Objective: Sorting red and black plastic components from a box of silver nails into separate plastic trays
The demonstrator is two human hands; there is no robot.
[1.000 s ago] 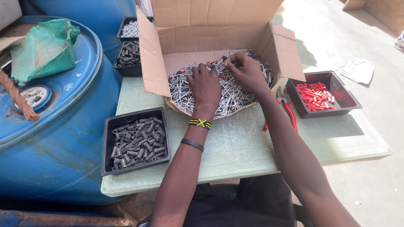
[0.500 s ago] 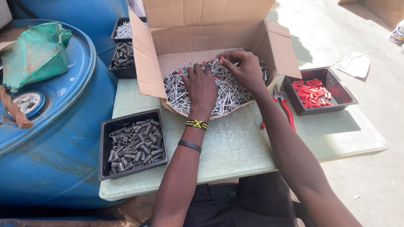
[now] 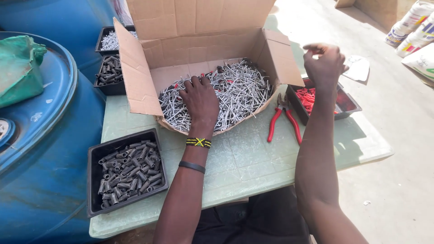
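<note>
Fingers of the left hand (image 3: 201, 101) lie spread on the nails (image 3: 235, 88) heaped in the cardboard box (image 3: 203, 45). Right of the box, the right hand (image 3: 323, 61) hovers pinched over the tray of red plugs (image 3: 346, 101); contents unclear. Most nails remain unsorted.

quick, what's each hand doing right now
Left hand: open, palm down on the nails in the cardboard box.
Right hand: raised above the red tray, fingers pinched; contents unclear.

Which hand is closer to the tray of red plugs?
The right hand; it hovers just above the tray of red plugs. The left hand rests on the nails in the box.
</note>
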